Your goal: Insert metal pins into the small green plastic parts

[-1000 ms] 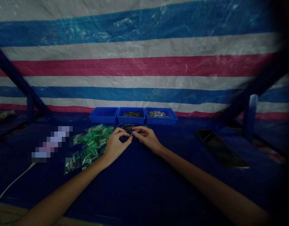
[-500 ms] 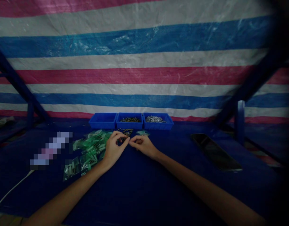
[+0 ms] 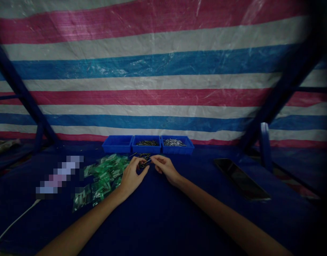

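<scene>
The left hand curves beside thin metal pieces on the desk, the right hand just opposite; whether either grips one, I cannot tell. They look light, stiff, perhaps slippery, best pinched mid-shaft.

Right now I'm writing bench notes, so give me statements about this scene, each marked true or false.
1. The middle bin holds dark fasteners. True.
2. Silver fasteners lie in the leftmost bin. False: they lie in the rightmost bin.
3. The left hand is nearer the plastic packets than the right hand is. True.
4. The smartphone lies left of the plastic packets. False: it lies right of the right hand.
5. A striped tarp hangs behind the bins. True.
</scene>
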The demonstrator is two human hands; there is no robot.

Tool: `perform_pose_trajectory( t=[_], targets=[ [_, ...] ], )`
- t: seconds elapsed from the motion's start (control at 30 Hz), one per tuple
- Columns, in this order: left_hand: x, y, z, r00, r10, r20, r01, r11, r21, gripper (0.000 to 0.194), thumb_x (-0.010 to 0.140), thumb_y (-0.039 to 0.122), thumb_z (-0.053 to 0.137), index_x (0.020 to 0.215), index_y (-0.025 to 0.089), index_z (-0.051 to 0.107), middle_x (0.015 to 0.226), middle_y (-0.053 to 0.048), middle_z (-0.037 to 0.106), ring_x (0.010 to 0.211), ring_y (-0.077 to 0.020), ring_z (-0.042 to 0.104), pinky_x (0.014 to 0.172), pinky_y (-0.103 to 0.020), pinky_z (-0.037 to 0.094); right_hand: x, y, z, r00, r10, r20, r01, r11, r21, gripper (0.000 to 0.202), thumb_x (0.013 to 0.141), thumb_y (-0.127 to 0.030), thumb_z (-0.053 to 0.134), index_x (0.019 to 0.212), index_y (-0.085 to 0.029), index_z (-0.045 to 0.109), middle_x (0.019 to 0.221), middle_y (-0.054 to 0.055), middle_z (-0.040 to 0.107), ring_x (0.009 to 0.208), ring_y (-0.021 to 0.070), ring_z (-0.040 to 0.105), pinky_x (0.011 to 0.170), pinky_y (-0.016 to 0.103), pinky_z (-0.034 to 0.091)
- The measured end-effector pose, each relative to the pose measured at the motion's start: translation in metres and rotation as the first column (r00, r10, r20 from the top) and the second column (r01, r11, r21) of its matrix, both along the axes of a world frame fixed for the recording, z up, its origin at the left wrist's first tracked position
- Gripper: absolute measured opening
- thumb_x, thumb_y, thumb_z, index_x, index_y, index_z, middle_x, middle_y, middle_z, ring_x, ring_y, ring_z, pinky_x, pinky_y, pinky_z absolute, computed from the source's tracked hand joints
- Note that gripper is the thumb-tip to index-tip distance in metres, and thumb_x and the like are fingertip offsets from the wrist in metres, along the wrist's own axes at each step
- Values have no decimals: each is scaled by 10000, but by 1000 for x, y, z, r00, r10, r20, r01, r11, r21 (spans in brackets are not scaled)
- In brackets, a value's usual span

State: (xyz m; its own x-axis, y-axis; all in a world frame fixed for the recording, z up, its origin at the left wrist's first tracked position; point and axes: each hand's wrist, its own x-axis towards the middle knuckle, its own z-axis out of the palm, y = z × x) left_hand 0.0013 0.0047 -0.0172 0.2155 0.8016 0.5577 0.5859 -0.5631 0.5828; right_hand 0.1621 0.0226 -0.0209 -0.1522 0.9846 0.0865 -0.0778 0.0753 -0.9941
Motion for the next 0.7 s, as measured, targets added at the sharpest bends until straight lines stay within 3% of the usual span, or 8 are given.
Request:
perform_pose_trajectory(
  t=[0.13,0.23,0.37,0.5,0.6,0.7],
  targets=[
    [2,-4,0,1000,21,-6,-21,999,24,262,755,308,554,991,199,520,851,-14,541,671,-125,508,634,-263,424,2,4,-2,998,-2,-60,-1,999,-48,311,671,-389,642,878,-157,647,555,-42,512,421,44,387,369,182,242],
    [3,-7,4,1000,5,20,-6,999,54,214,770,288,538,959,188,521,832,-17,536,672,-124,500,635,-262,419,3,5,-2,998,6,-62,-10,998,-59,297,672,-381,646,863,-155,658,573,-36,524,419,38,382,365,179,240],
    [4,-16,10,985,-170,2,169,979,118,108,816,211,466,774,159,551,729,-22,522,660,-117,493,623,-252,410,4,5,-2,998,6,-61,-10,998,-64,266,665,-365,656,836,-160,663,658,-20,560,419,30,397,352,175,234],
    [6,-28,11,915,-353,-198,396,881,259,203,805,188,462,628,151,554,671,-35,534,640,-119,487,611,-265,392,5,6,-3,997,17,-77,-21,998,-57,264,663,-365,658,837,-166,662,715,-10,573,418,25,405,334,170,223],
    [8,-35,10,862,-391,-323,483,826,291,185,777,223,493,615,158,556,664,-30,543,612,-117,470,592,-274,381,5,7,-4,997,29,-76,-33,998,-60,273,664,-366,659,846,-163,660,705,-10,571,405,21,393,324,168,223],
    [9,-36,9,854,-394,-341,491,828,271,189,769,236,494,606,159,549,658,-24,537,600,-113,466,586,-271,386,5,8,-5,997,42,-64,-46,996,-70,294,668,-378,655,864,-158,658,694,-10,570,398,18,386,317,163,227]
  ],
)
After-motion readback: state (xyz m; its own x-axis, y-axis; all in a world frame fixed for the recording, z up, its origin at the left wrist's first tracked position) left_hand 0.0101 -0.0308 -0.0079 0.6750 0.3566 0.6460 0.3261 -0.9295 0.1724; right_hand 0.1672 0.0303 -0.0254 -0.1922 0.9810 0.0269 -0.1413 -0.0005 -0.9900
